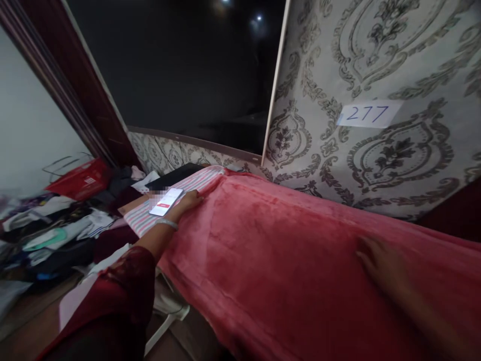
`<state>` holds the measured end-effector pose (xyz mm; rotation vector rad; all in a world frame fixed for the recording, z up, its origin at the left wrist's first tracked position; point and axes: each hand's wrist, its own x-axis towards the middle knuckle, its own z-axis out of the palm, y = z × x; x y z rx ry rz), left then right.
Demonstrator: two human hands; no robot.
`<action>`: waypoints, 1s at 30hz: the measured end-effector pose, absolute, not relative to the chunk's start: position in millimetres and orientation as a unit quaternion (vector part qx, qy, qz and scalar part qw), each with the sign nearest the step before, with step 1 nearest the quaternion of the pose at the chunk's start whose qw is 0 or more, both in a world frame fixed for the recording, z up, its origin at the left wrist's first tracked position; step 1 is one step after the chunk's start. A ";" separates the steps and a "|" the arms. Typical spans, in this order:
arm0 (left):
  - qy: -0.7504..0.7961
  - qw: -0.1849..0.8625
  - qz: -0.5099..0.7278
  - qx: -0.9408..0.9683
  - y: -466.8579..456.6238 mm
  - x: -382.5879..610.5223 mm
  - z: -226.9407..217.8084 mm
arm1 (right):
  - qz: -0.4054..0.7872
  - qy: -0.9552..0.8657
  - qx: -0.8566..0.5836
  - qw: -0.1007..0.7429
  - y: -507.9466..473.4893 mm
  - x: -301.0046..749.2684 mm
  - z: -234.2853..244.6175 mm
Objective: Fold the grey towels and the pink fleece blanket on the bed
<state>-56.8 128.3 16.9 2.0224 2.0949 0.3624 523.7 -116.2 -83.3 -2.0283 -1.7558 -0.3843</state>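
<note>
Striped bedsheet [140, 221] under a smartphone [166, 201]

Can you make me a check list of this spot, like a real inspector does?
Surface: pink blanket, wrinkled, with striped sheet showing beyond its edge.
Job's things: phone, screen lit, lying on the striped sheet.
Clutter: clothes heaped on the left, red bag behind them.
Grips: left grip resting on the blanket's edge beside the phone, bangle on its wrist; right grip flat on the blanket, blurred.
Cables: nothing seen.
Surroundings: patterned wallpaper with a paper label reading 277, dark panel above the blanket.
</note>
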 end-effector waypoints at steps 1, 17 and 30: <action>0.714 0.102 0.113 0.684 116.9 -65.8 15.3 | -0.120 -0.665 -0.700 0.231 -124.4 501.2 -85.6; 0.740 0.020 0.059 0.670 13.9 -117.2 9.6 | -0.042 -0.772 -0.617 0.144 -208.3 338.6 -79.2; 0.737 0.066 0.051 0.671 17.5 -129.3 -0.2 | -0.051 -0.811 -0.562 0.157 -251.8 330.2 -97.5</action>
